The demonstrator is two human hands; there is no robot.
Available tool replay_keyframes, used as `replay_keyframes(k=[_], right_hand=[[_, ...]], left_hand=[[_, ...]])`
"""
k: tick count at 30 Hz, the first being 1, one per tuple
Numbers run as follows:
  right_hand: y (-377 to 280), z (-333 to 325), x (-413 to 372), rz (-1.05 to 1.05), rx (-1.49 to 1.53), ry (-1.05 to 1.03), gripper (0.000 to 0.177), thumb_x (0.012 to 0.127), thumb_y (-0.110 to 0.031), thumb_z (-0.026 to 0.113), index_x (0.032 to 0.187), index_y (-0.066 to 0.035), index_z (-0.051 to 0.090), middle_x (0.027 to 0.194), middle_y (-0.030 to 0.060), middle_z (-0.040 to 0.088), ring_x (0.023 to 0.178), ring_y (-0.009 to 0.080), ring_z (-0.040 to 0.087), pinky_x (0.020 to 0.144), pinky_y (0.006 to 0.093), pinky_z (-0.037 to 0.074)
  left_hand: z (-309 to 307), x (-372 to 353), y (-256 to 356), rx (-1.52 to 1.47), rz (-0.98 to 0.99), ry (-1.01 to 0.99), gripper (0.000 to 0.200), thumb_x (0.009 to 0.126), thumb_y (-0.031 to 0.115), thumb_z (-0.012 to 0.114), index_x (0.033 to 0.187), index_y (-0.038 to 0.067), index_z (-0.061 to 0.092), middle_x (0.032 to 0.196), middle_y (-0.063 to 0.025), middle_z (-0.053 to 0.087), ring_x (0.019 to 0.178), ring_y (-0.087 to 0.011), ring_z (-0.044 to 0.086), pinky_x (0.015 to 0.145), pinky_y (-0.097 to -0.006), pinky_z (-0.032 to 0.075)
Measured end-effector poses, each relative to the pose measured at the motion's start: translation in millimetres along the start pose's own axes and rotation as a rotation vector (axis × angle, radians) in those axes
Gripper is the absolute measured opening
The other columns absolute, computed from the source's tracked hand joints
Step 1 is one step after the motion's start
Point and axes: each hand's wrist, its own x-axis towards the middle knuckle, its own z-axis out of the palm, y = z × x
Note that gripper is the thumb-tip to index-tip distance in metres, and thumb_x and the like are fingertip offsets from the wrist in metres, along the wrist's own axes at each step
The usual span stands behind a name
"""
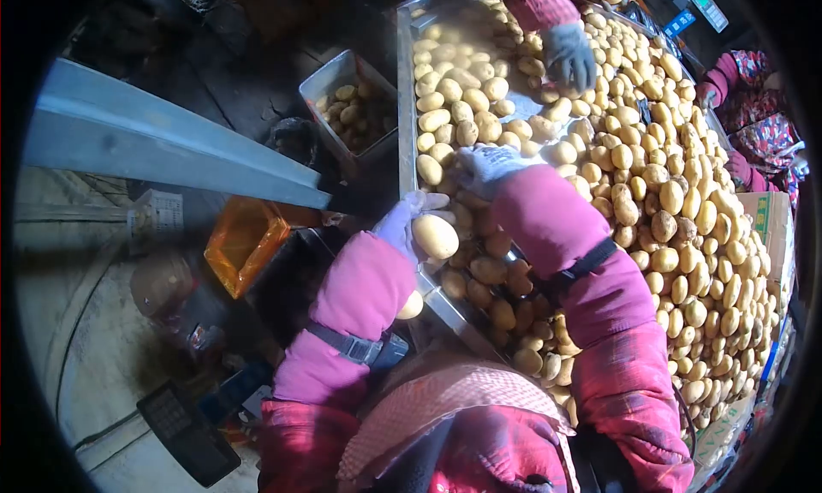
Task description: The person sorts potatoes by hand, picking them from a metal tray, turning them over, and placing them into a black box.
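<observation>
My left hand, in a pale glove, is closed around a large smooth potato just over the near left rim of the metal sorting table. A second potato shows below that wrist. My right hand, also gloved, reaches down onto the potatoes near the table's left side. Its fingertips are partly hidden among them, so I cannot see whether they grip one. Loose potatoes cover much of the table, some darker and blemished below my right hand.
Another person's grey-gloved hand works on the potatoes at the far side. A further person's sleeve is at the right edge. A white bin with potatoes stands left of the table. A metal beam and an orange crate lie at left.
</observation>
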Motion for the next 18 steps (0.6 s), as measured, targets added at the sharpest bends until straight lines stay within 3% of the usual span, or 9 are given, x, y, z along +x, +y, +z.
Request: replay_keyframes(k=[2, 6, 7, 8, 10, 12, 14, 15, 18], right_hand=[[10.3, -22.4, -13.6, -0.136, 0.134, -0.132, 0.038, 0.088, -0.040, 0.053, 0.110, -0.010, 0.059, 0.108, 0.0139, 0.064, 0.100, 0.0353, 0.060, 0.086, 0.0454, 0.046], [23.2, -25.3, -26.1, -0.175, 0.510, -0.008, 0.044, 0.086, -0.045, 0.061, 0.117, -0.014, 0.062, 0.103, 0.0108, 0.068, 0.100, 0.0276, 0.064, 0.087, 0.0375, 0.049], [16.2, -28.2, -27.8, -0.330, 0.613, -0.049, 0.043, 0.092, -0.040, 0.056, 0.117, -0.005, 0.060, 0.099, 0.0146, 0.067, 0.095, 0.0253, 0.064, 0.086, 0.0348, 0.048], [18.3, -38.5, -21.4, -0.248, 0.580, -0.056, 0.042, 0.086, -0.047, 0.061, 0.114, -0.016, 0.063, 0.097, 0.0097, 0.068, 0.093, 0.0281, 0.064, 0.084, 0.0384, 0.049], [46.4, -27.8, 24.1, -0.082, 0.147, 0.386, 0.033, 0.084, -0.040, 0.061, 0.109, -0.018, 0.065, 0.088, 0.0087, 0.066, 0.084, 0.0286, 0.064, 0.082, 0.0395, 0.049], [63.3, -9.2, 52.5, -0.132, -0.122, 0.263, 0.032, 0.082, -0.033, 0.060, 0.111, -0.021, 0.062, 0.095, 0.0088, 0.063, 0.094, 0.0292, 0.061, 0.085, 0.0430, 0.048], [51.2, 16.4, 49.2, 0.010, -0.272, 0.375, 0.039, 0.083, -0.032, 0.058, 0.121, -0.023, 0.056, 0.113, 0.0099, 0.059, 0.113, 0.0299, 0.053, 0.092, 0.0455, 0.045], [55.0, 15.6, 54.5, 0.046, -0.221, 0.285, 0.049, 0.080, -0.036, 0.063, 0.126, -0.025, 0.052, 0.124, 0.0117, 0.054, 0.123, 0.0319, 0.044, 0.097, 0.0474, 0.041], [53.1, -2.7, 59.9, 0.120, -0.195, 0.109, 0.062, 0.076, -0.034, 0.064, 0.134, -0.023, 0.047, 0.120, 0.0129, 0.057, 0.117, 0.0312, 0.052, 0.095, 0.0444, 0.044]], left_hand=[[-3.8, 3.1, -1.5, -0.017, -0.023, -0.021, 0.050, 0.095, 0.043, 0.046, 0.125, 0.003, 0.050, 0.112, -0.0170, 0.062, 0.098, -0.0273, 0.064, 0.084, -0.0425, 0.055], [18.4, 1.1, 3.8, -0.227, 0.018, -0.128, 0.059, 0.092, 0.052, 0.046, 0.128, 0.006, 0.050, 0.103, -0.0167, 0.064, 0.089, -0.0303, 0.066, 0.077, -0.0472, 0.055], [27.5, -3.5, 11.8, -0.310, -0.048, -0.136, 0.063, 0.089, 0.057, 0.046, 0.128, 0.007, 0.051, 0.096, -0.0167, 0.065, 0.083, -0.0326, 0.066, 0.070, -0.0495, 0.056], [20.7, -0.9, 10.5, -0.309, -0.047, -0.130, 0.063, 0.089, 0.057, 0.046, 0.128, 0.007, 0.051, 0.096, -0.0167, 0.065, 0.083, -0.0326, 0.066, 0.070, -0.0495, 0.056], [-0.9, 3.9, 7.3, -0.206, -0.053, -0.240, 0.061, 0.088, 0.059, 0.047, 0.124, 0.009, 0.053, 0.096, -0.0164, 0.065, 0.080, -0.0318, 0.066, 0.068, -0.0486, 0.055], [-0.6, 2.7, 10.4, -0.274, -0.082, -0.142, 0.059, 0.086, 0.061, 0.050, 0.117, 0.011, 0.056, 0.093, -0.0151, 0.065, 0.075, -0.0298, 0.064, 0.064, -0.0480, 0.055], [6.8, -6.9, 17.1, -0.260, -0.095, 0.023, 0.061, 0.085, 0.061, 0.053, 0.121, 0.012, 0.055, 0.098, -0.0153, 0.065, 0.078, -0.0306, 0.065, 0.065, -0.0493, 0.055], [-12.5, 8.6, 9.1, -0.296, -0.095, -0.178, 0.061, 0.084, 0.061, 0.054, 0.125, 0.016, 0.053, 0.106, -0.0156, 0.063, 0.084, -0.0339, 0.066, 0.069, -0.0519, 0.055], [-8.1, 9.0, 6.7, -0.314, -0.040, -0.187, 0.062, 0.084, 0.063, 0.055, 0.129, 0.021, 0.051, 0.115, -0.0136, 0.061, 0.089, -0.0388, 0.065, 0.073, -0.0555, 0.054]])
